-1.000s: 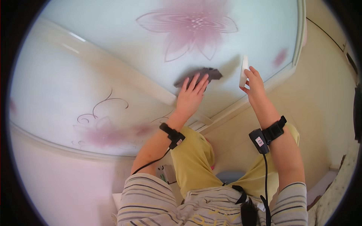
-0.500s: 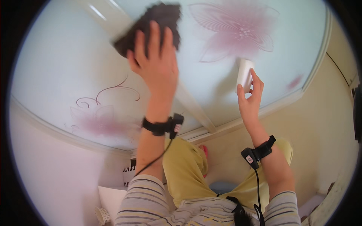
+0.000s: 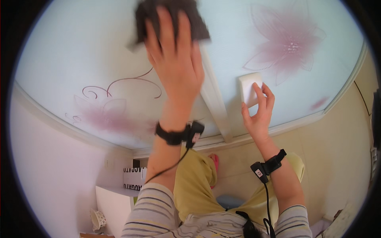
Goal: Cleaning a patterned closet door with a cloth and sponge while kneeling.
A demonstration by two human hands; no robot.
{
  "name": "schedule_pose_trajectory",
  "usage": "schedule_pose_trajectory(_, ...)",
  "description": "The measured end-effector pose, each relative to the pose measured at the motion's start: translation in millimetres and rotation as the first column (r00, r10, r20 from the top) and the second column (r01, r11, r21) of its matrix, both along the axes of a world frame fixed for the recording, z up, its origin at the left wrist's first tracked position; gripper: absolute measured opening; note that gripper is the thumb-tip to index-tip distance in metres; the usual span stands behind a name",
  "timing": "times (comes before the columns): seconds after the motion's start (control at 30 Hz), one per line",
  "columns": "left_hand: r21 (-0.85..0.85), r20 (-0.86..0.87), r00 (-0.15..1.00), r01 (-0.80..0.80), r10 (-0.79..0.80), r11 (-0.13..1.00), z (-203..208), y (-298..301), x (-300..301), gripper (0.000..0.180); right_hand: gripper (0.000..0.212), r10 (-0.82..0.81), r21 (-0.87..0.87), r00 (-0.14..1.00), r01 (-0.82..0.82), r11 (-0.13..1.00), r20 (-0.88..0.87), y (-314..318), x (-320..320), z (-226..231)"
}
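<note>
Plainly, the left hand (image 3: 176, 69) lay over a dark cloth (image 3: 199, 27), its fingers spread across it, at the far end of the scene, left of the middle; blur softened the cloth's edges. The cloth covered the far visible end of the pale bar (image 3: 216, 107) between two frosted panes, and how tightly it was pressed there could not be told. The right hand (image 3: 260, 117) pinched a white block (image 3: 247, 89) between the thumb, at its near left corner, and the fingertips on its face. That block sat slightly tilted before the right pane (image 3: 226, 47), right of the bar; whether it touched the glass was unclear. A big pink flower (image 3: 291, 45) spread on this pane, beyond the block and to its right. On the left pane (image 3: 79, 55), a dark scroll (image 3: 135, 79) curled above a paler flower (image 3: 107, 117). Each wrist bore a black band with a cable. Nearer, yellow trousers (image 3: 194, 174) showed between the forearms, with a pink slipper (image 3: 214, 160) just beside them on the floor (image 3: 238, 154). At the near left stood a white cabinet (image 3: 113, 206), a box (image 3: 133, 178) and a small openwork basket (image 3: 97, 219).
</note>
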State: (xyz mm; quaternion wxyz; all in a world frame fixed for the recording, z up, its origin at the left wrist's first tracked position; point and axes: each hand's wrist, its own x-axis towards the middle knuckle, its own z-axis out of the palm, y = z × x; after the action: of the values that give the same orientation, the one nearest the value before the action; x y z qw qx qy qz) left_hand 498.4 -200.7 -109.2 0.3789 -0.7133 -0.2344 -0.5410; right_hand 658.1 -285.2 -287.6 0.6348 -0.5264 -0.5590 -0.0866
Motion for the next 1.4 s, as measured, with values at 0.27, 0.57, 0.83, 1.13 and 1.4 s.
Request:
schedule_pose_trajectory(0.27, 0.011, 0.087, 0.981, 0.172, -0.172, 0.985, -35.2, 6.3, 0.9, 0.044, 0.067, -0.006, 0.055, 1.000, 0.005, 0.998, 0.018, 0.9, -4.6, -4.7)
schedule_pose_trajectory(0.57, -0.207, -0.028, 0.999, 0.022, -0.029, 0.978, -180.4, -21.7, -18.0, 0.029, 0.068, 0.016, -0.021, 0.991, -0.013, 1.000, 0.133, -0.7, -8.0, -3.7)
schedule_pose_trajectory(0.83, -0.094, 0.156, 0.982, 0.125, -0.109, 0.988, -88.2, -10.5, 9.3, 0.036, 0.069, 0.008, 0.048, 0.995, -0.013, 0.999, 0.104, 3.1, -12.4, -2.7)
schedule_pose_trajectory(1.13, -0.258, 0.037, 0.999, 0.006, 0.004, 0.966, -222.3, -22.5, -24.6, 0.028, 0.067, 0.068, -0.058, 0.981, -0.059, 0.997, 0.182, 1.2, -14.6, 3.4)
schedule_pose_trajectory(1.4, -0.514, -0.069, 0.994, -0.113, 0.090, 0.850, -251.6, -38.8, -28.4, 0.037, 0.069, 0.118, -0.094, 0.979, -0.103, 0.990, 0.167, 2.3, -15.0, 2.3)
